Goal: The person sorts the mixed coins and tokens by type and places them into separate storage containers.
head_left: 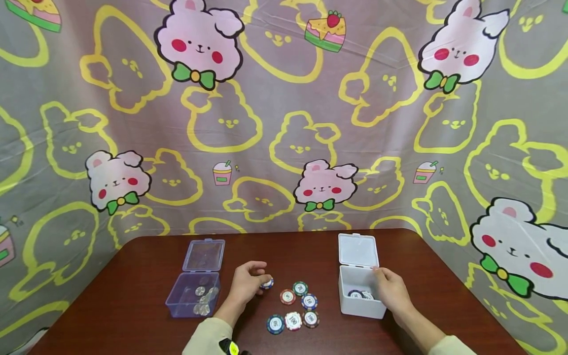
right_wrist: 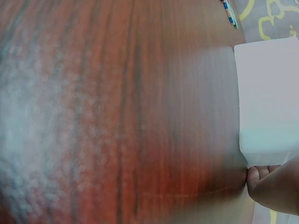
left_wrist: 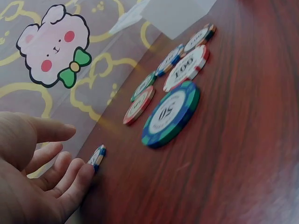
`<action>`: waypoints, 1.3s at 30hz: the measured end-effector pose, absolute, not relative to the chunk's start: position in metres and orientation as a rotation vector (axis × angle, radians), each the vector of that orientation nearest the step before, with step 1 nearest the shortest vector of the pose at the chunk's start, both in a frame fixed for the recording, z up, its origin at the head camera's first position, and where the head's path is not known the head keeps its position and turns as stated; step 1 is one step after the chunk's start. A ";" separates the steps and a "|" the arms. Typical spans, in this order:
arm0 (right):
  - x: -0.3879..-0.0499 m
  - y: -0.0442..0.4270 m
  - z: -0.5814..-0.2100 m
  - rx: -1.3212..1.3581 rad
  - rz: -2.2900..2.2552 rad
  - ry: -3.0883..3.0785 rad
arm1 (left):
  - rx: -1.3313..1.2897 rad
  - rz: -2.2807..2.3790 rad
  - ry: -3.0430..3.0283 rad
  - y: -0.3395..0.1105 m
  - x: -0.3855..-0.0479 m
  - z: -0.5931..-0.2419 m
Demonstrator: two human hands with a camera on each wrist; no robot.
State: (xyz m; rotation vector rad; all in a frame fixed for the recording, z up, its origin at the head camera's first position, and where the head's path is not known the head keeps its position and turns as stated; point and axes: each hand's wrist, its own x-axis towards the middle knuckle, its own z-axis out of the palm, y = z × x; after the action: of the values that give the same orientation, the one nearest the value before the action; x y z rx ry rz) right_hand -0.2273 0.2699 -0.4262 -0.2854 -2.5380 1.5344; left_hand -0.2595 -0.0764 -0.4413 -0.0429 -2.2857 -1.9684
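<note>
Beside a small blue-edged chip (head_left: pixel 267 283) (left_wrist: pixel 97 157), my left hand (head_left: pixel 245 283) (left_wrist: pixel 42 172) has loosely bent, spread fingers, with a fingertip at the chip's edge. My right hand (head_left: pixel 392 291) (right_wrist: pixel 275 186) grips the right side of the open white box (head_left: pixel 363 308) (right_wrist: pixel 268 102); part of the grip is hidden. Chips (head_left: pixel 355 294) lie inside that box. Between the hands lie a red chip (head_left: pixel 287 297), a green chip (head_left: pixel 300 288), a blue chip (head_left: pixel 309 301), a blue-green 50 chip (head_left: pixel 275 324) (left_wrist: pixel 170 114), a white 100 chip (head_left: pixel 293 321) and a dark-edged 100 chip (head_left: pixel 311 318).
An open, clear purple box (head_left: pixel 181 308) with several silver coins (head_left: pixel 204 299) stands on the left of the brown table (head_left: pixel 284 256). Its lid (head_left: pixel 204 255) and the white lid (head_left: pixel 358 250) lean back. A patterned cloth (head_left: pixel 266 123) hangs behind and at both sides.
</note>
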 end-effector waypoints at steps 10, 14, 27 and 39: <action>-0.228 0.270 -0.426 -0.283 1.533 -2.530 | -0.035 -1.702 -2.489 -0.080 -0.269 -0.442; -0.228 0.270 -0.428 -0.282 1.533 -2.525 | -0.083 -1.595 -2.571 -0.081 -0.269 -0.440; -0.228 0.270 -0.428 -0.265 1.531 -2.514 | -0.147 -1.457 -2.690 -0.086 -0.267 -0.437; -0.229 0.270 -0.429 -0.255 1.563 -2.512 | -0.154 -1.409 -2.710 -0.086 -0.266 -0.435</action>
State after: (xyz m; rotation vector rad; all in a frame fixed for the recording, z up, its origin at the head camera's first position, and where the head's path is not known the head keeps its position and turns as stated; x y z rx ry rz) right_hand -0.2286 0.2701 -0.4288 -0.2551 -2.5122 1.5632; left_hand -0.2662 -0.0859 -0.4352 -0.1543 -2.7100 -1.4089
